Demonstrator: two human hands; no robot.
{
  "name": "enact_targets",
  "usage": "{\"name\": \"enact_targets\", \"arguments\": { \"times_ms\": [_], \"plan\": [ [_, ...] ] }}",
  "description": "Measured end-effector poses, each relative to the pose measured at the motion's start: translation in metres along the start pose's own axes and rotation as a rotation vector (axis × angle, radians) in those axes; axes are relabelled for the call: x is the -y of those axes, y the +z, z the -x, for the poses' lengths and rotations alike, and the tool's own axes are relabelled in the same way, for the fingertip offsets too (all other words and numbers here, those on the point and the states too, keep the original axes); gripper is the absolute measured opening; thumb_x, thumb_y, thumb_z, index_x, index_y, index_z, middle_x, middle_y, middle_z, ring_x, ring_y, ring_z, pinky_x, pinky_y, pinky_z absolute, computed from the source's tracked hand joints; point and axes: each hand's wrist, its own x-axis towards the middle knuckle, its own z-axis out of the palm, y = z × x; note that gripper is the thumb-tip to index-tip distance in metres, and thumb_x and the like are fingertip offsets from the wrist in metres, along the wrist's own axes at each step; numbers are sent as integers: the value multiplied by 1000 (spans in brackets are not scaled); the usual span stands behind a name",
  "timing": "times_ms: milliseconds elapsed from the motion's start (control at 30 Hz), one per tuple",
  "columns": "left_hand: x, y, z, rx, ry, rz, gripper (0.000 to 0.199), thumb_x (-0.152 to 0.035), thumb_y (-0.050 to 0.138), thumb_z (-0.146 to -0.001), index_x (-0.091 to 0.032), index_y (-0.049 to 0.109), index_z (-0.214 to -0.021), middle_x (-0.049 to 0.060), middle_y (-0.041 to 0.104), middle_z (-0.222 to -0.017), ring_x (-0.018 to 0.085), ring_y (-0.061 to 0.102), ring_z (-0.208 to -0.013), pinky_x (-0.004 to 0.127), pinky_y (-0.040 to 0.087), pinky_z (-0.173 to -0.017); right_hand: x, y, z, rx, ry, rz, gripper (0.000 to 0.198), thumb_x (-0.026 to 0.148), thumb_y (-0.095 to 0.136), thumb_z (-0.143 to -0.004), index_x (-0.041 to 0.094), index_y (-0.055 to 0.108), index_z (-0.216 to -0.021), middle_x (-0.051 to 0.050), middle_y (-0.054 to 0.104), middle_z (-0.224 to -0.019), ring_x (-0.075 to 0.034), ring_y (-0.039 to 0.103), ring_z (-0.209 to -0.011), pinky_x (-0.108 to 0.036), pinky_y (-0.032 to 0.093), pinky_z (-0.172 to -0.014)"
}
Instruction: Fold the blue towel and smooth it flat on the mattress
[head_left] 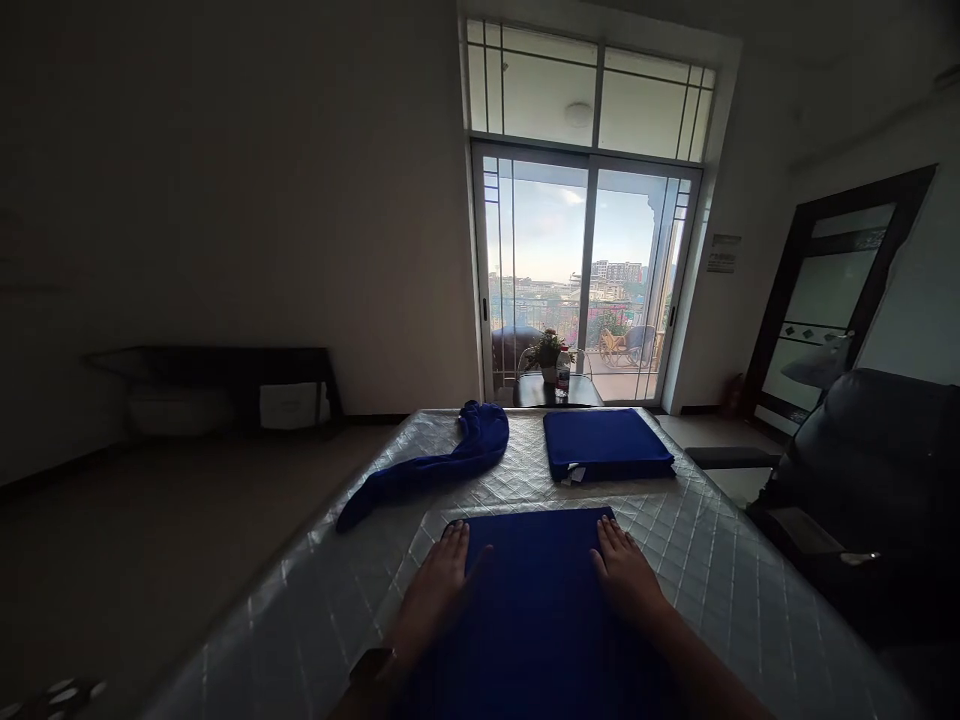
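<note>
A flat, folded blue cloth (532, 610) lies on the mattress in front of me, its lower part running out of the picture. My left hand (441, 572) rests flat along its left edge, fingers stretched forward and thumb out over the fabric. On the right edge lies my right hand (624, 565), also flat with the fingers extended. Beyond them sits a neatly folded blue stack (607, 440) with a small white tag at its front corner. To its left, a long crumpled blue cloth (442, 460) stretches toward the mattress's left edge.
Everything lies on a quilted, shiny mattress (750, 580). Past its far edge are a chair (559, 390) bearing a potted plant (550, 350) and a bottle (562, 375). A dark armchair (877, 470) stands at the right; a low dark stand (225, 365) is by the left wall.
</note>
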Motion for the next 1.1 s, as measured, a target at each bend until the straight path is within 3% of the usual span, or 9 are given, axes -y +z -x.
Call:
{"name": "enact_targets", "arguments": {
  "times_ms": [167,600,1100],
  "plan": [
    [-4,-9,2,97,-27,34,82,-59,8,-100,0,24,-155,15,23,-165,26,20,-154,43,21,-126,0,2,-2,0,9,20,71,46,18,-98,6,24,-157,-10,20,-167,-20,12,-156,-40,13,-127],
    [-1,-6,2,49,10,10,79,-55,12,-101,1,32,-153,18,27,-162,26,24,-152,42,23,-126,3,-1,0,0,-10,66,70,44,18,-99,5,24,-156,-11,18,-167,-19,12,-155,-38,14,-127],
    [-4,-9,3,76,-12,15,78,-55,12,-102,1,26,-154,16,25,-164,25,21,-154,40,21,-126,10,-2,44,35,24,-16,73,53,19,-99,11,20,-158,-8,16,-168,-20,11,-155,-41,13,-128]
  ]
}}
